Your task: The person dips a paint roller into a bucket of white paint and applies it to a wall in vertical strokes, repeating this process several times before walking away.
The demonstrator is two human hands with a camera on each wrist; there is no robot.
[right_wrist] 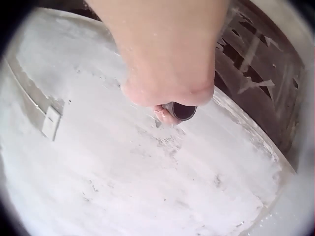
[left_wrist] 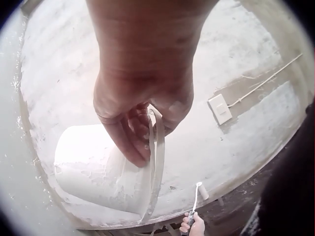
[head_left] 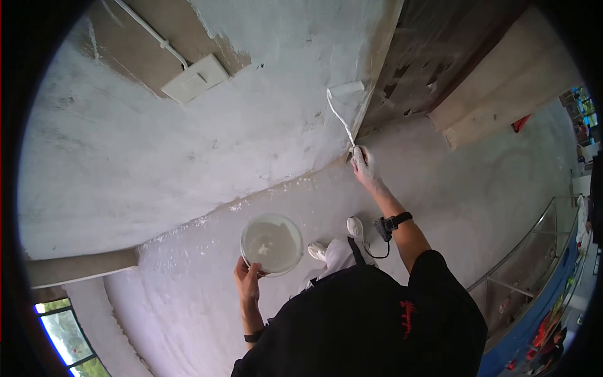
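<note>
My right hand grips the handle of a paint roller, whose white sleeve lies against the wall near its right edge. The hollow end of the dark handle shows below the palm in the right wrist view. With my left hand I hold a white bucket by its rim, fingers outside and thumb over the edge. Pale, thick paint lies in it. Dried smears coat the bucket's side in the left wrist view.
A white switch box with a conduit sits on the wall at upper left. A dark, patchy panel adjoins the wall's right edge. White splashes mark the floor along the wall. A metal railing stands at right.
</note>
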